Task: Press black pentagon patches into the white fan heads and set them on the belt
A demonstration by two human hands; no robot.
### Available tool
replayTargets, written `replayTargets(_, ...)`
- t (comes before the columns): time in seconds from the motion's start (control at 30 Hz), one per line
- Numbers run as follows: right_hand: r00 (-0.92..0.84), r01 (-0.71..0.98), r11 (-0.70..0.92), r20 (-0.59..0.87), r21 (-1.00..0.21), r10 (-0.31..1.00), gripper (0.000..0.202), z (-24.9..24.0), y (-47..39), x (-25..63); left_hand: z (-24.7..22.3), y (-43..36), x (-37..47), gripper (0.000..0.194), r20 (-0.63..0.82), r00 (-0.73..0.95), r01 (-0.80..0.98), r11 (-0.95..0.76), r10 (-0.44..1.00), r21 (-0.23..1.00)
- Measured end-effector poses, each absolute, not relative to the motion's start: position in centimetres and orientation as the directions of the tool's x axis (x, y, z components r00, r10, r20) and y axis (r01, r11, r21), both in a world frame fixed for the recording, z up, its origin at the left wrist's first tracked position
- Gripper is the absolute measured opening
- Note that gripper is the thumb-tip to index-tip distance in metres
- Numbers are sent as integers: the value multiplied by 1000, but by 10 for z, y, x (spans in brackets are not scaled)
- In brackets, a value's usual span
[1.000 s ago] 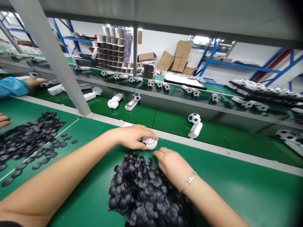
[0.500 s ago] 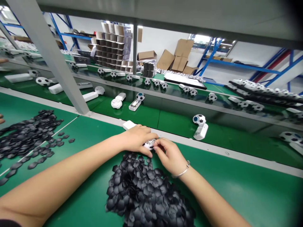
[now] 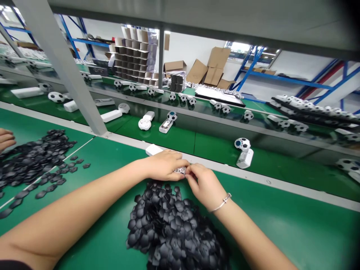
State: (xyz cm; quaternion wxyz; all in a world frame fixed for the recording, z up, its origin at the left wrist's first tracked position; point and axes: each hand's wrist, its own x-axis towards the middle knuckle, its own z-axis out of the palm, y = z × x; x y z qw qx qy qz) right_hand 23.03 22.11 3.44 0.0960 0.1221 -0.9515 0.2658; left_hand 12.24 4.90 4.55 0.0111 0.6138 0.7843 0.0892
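Note:
A white device with a soccer-ball-shaped head (image 3: 180, 170) and a white block-like handle (image 3: 153, 150) lies at the far edge of the green bench. My left hand (image 3: 165, 165) is closed over it, palm down, covering most of the head. At the head's right side, the fingertips of my right hand (image 3: 201, 180) are pinched together and touch it. Whatever they may hold is too small and hidden to make out. Just in front of both hands spreads a heap of black pentagon-shaped pieces (image 3: 177, 228).
Beyond the bench's metal rail (image 3: 253, 176), a green conveyor belt (image 3: 180, 135) carries similar soccer-ball devices (image 3: 244, 152). A slanting grey post (image 3: 67, 67) rises at left. Another person's hand (image 3: 6, 139) is beside a second black heap (image 3: 33, 157). Cartons (image 3: 215, 67) stand behind.
Devices on the near belt have shifted right, those on the far belt slightly left. My left fingers have closed in over the ball head. The other person's hand has come further into view.

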Motion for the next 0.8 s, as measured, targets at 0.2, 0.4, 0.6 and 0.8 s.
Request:
replayTargets(0.2,-941,-306,715,85,-628,-328,14,23,219,237,48,44,121,49,95,-235,961,217,967,174)
replayTargets(0.4,-939,-270,693,24,-668,-343,15,18,212,237,61,38,135,60,103,-564,817,572,819,-76)
replayTargets(0.6,-957,-216,650,28,-728,-287,10,38,226,233,67,38,145,60,-96,-567,820,571,818,19)
replayTargets(0.8,-957,-271,518,168,-811,-237,20,47,228,235,65,34,134,59,-79,-384,899,392,920,193)
